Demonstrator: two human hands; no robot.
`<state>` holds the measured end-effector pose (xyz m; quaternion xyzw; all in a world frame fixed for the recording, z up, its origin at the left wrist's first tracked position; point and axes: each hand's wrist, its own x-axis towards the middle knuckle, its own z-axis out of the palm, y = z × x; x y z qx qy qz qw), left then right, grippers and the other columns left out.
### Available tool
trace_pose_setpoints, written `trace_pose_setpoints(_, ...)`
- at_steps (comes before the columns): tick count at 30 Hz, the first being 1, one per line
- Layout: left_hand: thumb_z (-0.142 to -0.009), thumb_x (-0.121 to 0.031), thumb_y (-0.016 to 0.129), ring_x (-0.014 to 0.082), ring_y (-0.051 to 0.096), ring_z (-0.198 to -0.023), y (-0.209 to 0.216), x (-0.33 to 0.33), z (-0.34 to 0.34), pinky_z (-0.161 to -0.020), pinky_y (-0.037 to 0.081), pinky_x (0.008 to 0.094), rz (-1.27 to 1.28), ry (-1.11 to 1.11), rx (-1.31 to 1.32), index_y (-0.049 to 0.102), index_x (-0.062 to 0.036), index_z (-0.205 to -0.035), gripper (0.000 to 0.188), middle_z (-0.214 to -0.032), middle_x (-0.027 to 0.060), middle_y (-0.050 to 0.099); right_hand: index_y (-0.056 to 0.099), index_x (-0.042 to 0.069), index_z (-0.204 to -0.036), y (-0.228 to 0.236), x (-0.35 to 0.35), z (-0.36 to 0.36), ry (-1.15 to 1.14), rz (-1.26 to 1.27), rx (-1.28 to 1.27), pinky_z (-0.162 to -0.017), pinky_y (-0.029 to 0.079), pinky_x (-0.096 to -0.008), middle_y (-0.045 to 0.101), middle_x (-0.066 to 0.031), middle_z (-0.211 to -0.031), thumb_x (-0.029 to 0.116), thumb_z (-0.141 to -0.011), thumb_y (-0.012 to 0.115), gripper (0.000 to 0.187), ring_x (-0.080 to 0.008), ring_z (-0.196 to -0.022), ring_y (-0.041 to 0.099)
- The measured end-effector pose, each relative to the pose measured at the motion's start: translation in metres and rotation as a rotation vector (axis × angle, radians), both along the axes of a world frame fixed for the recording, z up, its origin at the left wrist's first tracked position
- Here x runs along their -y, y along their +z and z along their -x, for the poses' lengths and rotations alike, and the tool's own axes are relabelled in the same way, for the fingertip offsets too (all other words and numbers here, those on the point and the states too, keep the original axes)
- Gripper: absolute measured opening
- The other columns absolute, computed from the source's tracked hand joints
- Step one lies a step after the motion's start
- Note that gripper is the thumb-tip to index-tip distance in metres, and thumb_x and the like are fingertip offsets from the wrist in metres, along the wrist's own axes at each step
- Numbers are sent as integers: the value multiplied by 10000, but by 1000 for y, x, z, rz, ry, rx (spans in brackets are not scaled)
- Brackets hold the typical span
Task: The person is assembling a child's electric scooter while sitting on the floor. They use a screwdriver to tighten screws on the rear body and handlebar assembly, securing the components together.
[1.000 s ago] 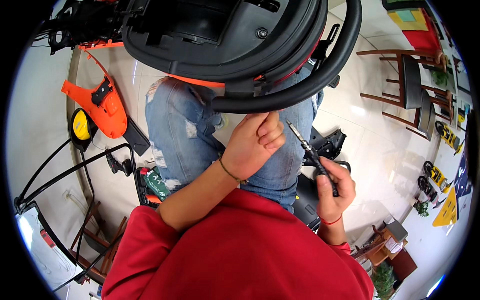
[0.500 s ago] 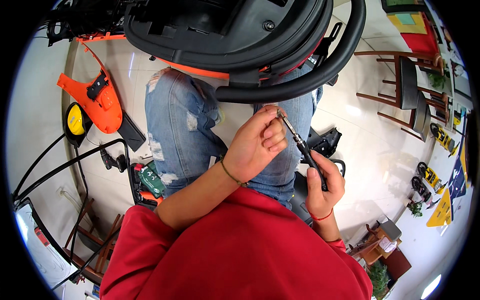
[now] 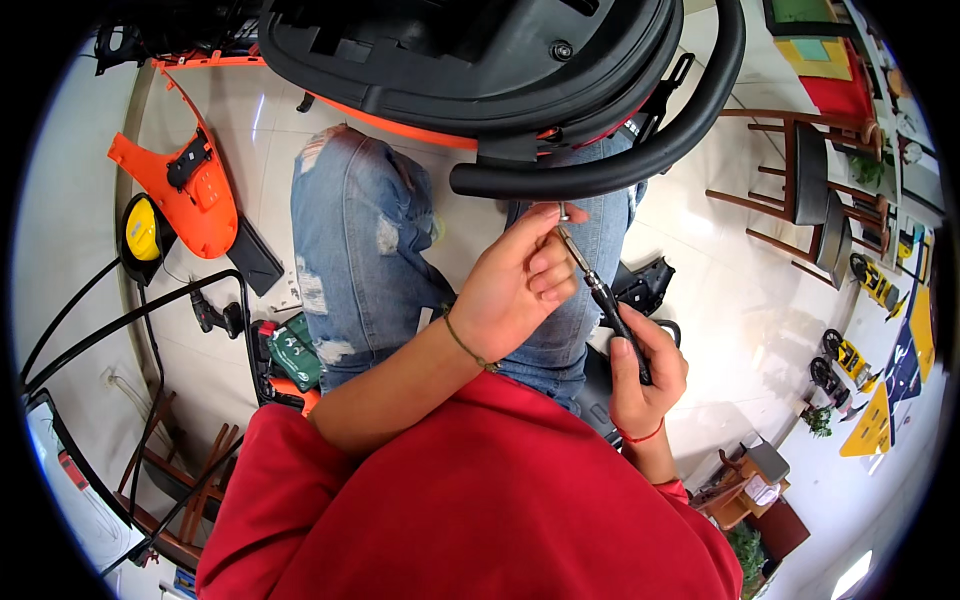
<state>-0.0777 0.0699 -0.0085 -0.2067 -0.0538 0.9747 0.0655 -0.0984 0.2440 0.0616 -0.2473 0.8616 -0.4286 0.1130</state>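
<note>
Pinching left fingers (image 3: 545, 262) steady screwdriver (image 3: 600, 295); right hand (image 3: 645, 375) grips handle.

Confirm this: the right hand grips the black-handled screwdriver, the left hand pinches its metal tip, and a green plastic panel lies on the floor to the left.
Not quite. The head view shows the panel is orange, not green. The right hand does grip the black-handled screwdriver, and the left hand pinches its tip.
</note>
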Motion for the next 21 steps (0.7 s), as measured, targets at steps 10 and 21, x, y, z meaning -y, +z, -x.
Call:
trace_pose_setpoints(10,-1000,-259,370,56,269,-503,10,-2,-3,-507,281,211,-49,22,-43,531,-46,-1061,274,-566,-52,281,621,-67,-1007,1,2,-2,-18,-26,-52,-607,475,-255,672,-179,-879,2,-771,628,246,-192,-664,640)
trace_pose_setpoints(21,-1000,-277,382,57,256,-494,11,-4,-1,-492,260,213,-98,43,-57,544,-42,-1073,295,-552,-55,259,615,-79,-1008,-1,-3,-5,-34,37,-77,-598,474,-253,672,-181,-891,-9,-771,620,246,-191,-661,637)
